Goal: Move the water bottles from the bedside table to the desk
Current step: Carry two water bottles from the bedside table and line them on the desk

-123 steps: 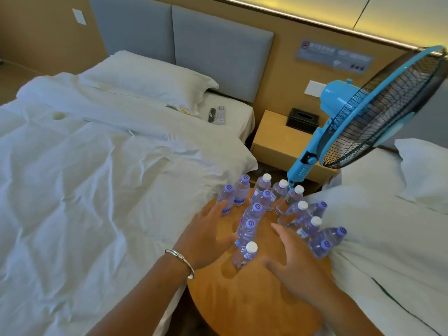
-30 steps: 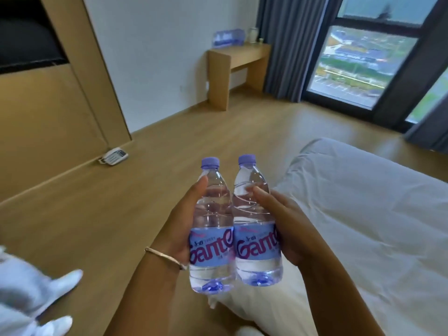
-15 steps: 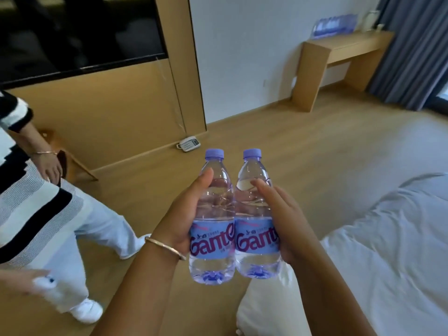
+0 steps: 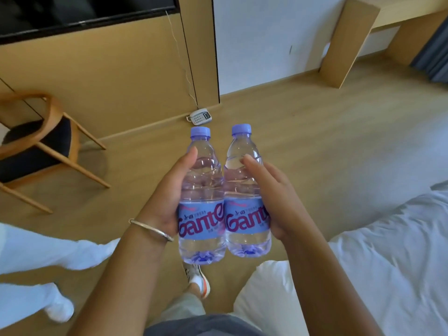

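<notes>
At the far left a wooden chair (image 4: pixel 46 141) with a dark seat stood on the floor, and below it the white-trousered legs of another person (image 4: pixel 36 265) crossed the frame. The left hand (image 4: pixel 167 202), with a bracelet (image 4: pixel 151 230) at the wrist, gripped the left bottle (image 4: pixel 201 197) from its outer side, thumb up along the shoulder, label and base showing past the palm. Touching it, the right bottle (image 4: pixel 246 190) sat upright in the right hand (image 4: pixel 274 197), which wrapped its outer side. Both bottles were held in the air over the floor. Beyond them a telephone (image 4: pixel 200 116) lay on the floor by the wall. A white bed (image 4: pixel 388 263) filled the lower right, and the desk (image 4: pixel 351 40) stood at the upper right.
</notes>
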